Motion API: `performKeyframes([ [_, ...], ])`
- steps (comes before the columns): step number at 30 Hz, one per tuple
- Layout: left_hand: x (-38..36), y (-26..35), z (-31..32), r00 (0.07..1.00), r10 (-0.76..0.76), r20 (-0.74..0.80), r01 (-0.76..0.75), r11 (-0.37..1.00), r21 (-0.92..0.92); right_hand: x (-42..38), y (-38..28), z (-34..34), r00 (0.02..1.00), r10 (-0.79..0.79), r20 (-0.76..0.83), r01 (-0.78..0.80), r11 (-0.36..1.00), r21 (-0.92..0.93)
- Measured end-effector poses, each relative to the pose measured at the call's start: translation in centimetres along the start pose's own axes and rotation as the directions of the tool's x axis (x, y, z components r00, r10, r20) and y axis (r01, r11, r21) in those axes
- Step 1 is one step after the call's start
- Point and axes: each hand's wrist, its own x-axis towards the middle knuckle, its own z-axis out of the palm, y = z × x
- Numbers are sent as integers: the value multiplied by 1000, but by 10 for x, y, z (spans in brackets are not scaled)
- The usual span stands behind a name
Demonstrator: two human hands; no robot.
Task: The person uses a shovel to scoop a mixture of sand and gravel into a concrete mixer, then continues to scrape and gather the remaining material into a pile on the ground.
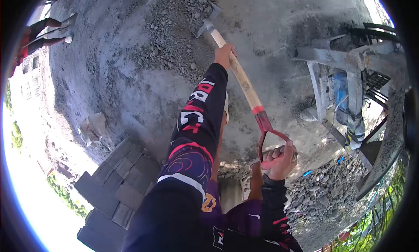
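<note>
A shovel (245,84) with a wooden shaft and a red D-shaped handle slants across the middle of the view. My left hand (224,55) is closed around the shaft, low down near the metal blade. At the other end, my right hand (280,159) grips the crossbar of the red handle. The blade (210,19) lies at the right edge of a heap of grey gravel (170,44), with part of it hidden by stones. Long black sleeves with printed letters cover both my arms.
Grey blocks (124,177) are stacked at the lower left, with a crumpled sack (92,127) beyond them. A metal-framed machine (355,73) stands to the right, above loose stones (323,199). Another person (43,33) stands at the upper left.
</note>
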Motion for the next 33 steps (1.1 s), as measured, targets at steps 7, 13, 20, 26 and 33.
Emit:
performKeyframes([
  [7,-135,112,-74,905,-95,414,341,746,-572,-153,-34,25,262,221,939,844,419,-334],
  [13,-321,64,-140,964,-266,-11,264,959,-104,-165,-88,35,116,226,967,721,650,-239],
  [20,-513,42,-64,960,-226,165,271,895,-354,-87,-39,-3,525,353,775,440,667,-602],
  [26,-653,-66,-22,935,-168,314,178,984,-5,-106,-11,24,683,413,602,59,790,-610],
  [33,-799,-213,-22,906,-124,405,423,300,-855,28,84,-32,725,540,428,68,562,-825],
])
